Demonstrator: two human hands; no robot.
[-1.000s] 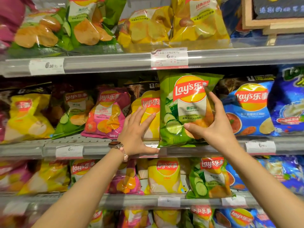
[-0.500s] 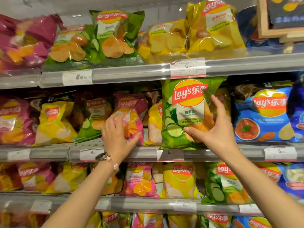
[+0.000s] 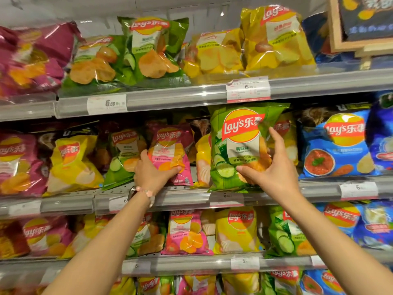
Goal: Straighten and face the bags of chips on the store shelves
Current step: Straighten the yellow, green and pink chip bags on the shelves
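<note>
Two hands on middle shelf (image 3: 191,199) front edge: left hand (image 3: 152,174) fingers pinch pink bag (image 3: 172,153) bottom corner; right hand (image 3: 271,173) fingers grip upright green bag (image 3: 238,145), long axis vertical.

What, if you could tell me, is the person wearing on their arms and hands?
Both forearms are bare, with no sleeves in view and no gloves. The left hand has a dark watch at the wrist, beside a bracelet of pale pink beads. The right hand and its wrist wear nothing.
</note>
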